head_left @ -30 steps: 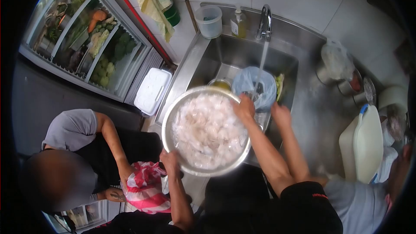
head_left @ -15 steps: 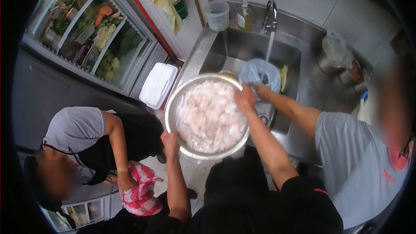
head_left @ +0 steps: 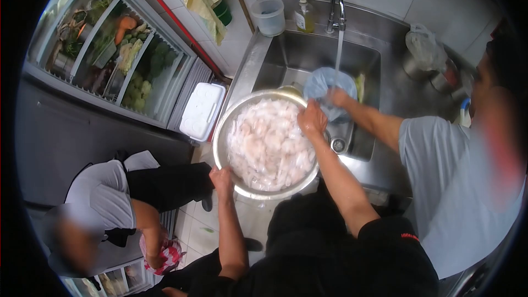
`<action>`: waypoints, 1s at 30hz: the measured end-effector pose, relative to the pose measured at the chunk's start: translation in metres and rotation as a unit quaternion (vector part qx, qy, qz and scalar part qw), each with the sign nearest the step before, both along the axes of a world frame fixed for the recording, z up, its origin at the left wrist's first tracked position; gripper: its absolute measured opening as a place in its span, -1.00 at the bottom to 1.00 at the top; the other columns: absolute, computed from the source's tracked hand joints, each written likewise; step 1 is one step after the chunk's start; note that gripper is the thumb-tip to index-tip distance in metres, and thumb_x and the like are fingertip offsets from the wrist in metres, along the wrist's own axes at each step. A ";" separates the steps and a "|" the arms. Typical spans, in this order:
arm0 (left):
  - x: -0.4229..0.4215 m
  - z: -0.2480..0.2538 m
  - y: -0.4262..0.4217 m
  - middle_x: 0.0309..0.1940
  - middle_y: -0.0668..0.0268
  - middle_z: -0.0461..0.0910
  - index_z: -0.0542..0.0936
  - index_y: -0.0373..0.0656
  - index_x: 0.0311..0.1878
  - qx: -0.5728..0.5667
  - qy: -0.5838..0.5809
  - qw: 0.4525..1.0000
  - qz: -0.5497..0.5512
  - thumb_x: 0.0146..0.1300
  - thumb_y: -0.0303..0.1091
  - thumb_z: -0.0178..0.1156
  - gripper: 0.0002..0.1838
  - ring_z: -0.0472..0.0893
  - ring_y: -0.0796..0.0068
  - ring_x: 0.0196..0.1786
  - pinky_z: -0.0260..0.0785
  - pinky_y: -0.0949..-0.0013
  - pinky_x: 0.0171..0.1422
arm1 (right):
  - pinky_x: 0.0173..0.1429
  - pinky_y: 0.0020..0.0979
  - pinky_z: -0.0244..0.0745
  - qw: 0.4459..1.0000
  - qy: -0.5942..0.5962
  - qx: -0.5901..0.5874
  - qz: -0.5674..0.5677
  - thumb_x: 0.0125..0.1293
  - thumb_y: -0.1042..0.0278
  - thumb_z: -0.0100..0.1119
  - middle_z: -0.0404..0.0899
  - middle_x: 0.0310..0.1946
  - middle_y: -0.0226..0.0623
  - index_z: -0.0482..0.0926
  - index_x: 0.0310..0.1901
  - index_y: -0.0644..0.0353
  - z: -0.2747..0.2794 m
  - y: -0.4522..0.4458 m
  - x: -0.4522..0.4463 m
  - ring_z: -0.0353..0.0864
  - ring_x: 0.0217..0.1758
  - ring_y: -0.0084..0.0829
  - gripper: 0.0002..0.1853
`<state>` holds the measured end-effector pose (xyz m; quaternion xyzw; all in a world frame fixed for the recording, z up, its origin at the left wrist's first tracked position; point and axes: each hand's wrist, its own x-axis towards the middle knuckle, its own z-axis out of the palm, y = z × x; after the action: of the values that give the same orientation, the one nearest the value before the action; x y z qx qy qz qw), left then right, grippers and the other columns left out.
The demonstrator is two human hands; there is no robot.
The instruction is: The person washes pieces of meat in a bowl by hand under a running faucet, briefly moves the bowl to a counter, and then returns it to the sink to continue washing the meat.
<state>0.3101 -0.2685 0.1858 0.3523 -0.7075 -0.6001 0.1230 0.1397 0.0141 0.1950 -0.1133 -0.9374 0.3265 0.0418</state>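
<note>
A large round metal bowl (head_left: 218, 154) filled with pale, wet pieces (head_left: 269, 146) hangs in front of the sink's near edge. My left hand (head_left: 221, 180) is closed on its lower left rim. On the upper right rim my right hand (head_left: 312, 119) grips with fingers wrapped over the edge. Just beyond it, a co-worker's hand (head_left: 338, 98) is at a blue plastic bag (head_left: 322, 81) in the sink, under the running tap (head_left: 337, 14).
One co-worker (head_left: 440, 181) stands at the right; another (head_left: 104, 192) bends at the lower left with a red-and-white cloth (head_left: 171, 254). A white-lidded cooler (head_left: 202, 111) stands left of the sink (head_left: 368, 77), near a glass-door fridge (head_left: 71, 93). Bagged containers (head_left: 426, 49) sit on the counter.
The bowl, in both my hands, is higher in view than a second ago. The right co-worker has leaned into view over the counter. The left co-worker has bent lower, and the cloth has moved down.
</note>
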 end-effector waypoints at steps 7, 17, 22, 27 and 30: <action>0.000 0.005 0.004 -0.39 0.17 0.60 0.57 -0.49 -0.17 0.005 0.004 1.000 0.003 -0.02 -0.56 0.14 -0.70 0.55 0.40 -0.37 0.39 0.34 -0.28 | -0.02 -0.06 0.53 1.000 0.030 -0.002 0.003 0.30 0.23 0.19 0.60 -0.15 0.06 0.47 -0.09 0.30 -0.004 0.000 0.001 0.66 -0.10 0.02 -0.69; -0.002 0.008 0.003 -0.40 0.14 0.59 0.55 -0.48 -0.17 -0.014 -0.019 1.000 0.012 -0.11 -0.56 0.16 -0.66 0.55 0.32 -0.39 0.40 0.31 -0.27 | -0.05 -0.06 0.54 0.999 0.053 0.002 0.006 0.29 0.24 0.20 0.60 -0.16 0.06 0.47 -0.11 0.30 -0.006 0.000 0.002 0.66 -0.12 0.02 -0.70; -0.004 0.012 0.005 -0.40 0.15 0.59 0.54 -0.47 -0.19 -0.008 -0.024 1.000 0.019 -0.13 -0.57 0.17 -0.66 0.54 0.32 -0.40 0.39 0.30 -0.28 | -0.06 -0.06 0.54 0.998 0.065 0.010 0.007 0.27 0.25 0.21 0.59 -0.17 0.05 0.46 -0.11 0.30 -0.005 0.000 0.004 0.66 -0.13 0.01 -0.70; -0.003 0.019 0.011 -0.41 0.16 0.58 0.55 -0.47 -0.20 -0.001 -0.022 1.000 0.019 -0.14 -0.57 0.18 -0.66 0.53 0.34 -0.40 0.38 0.31 -0.28 | -0.06 -0.07 0.54 0.998 0.066 0.014 0.012 0.27 0.25 0.22 0.59 -0.18 0.04 0.45 -0.11 0.29 -0.005 0.001 0.004 0.66 -0.13 -0.01 -0.70; -0.003 0.017 0.010 -0.41 0.17 0.58 0.54 -0.47 -0.21 0.008 -0.012 1.000 0.018 -0.14 -0.57 0.19 -0.67 0.52 0.34 -0.40 0.38 0.30 -0.28 | -0.07 -0.08 0.55 0.997 0.070 0.019 0.017 0.27 0.25 0.21 0.59 -0.18 0.03 0.45 -0.11 0.29 -0.007 0.001 0.004 0.66 -0.13 -0.02 -0.70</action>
<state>0.3073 -0.2587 0.2024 0.3732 -0.6978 -0.5989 0.1228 0.1439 0.0152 0.1885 -0.0737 -0.9400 0.3163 0.1044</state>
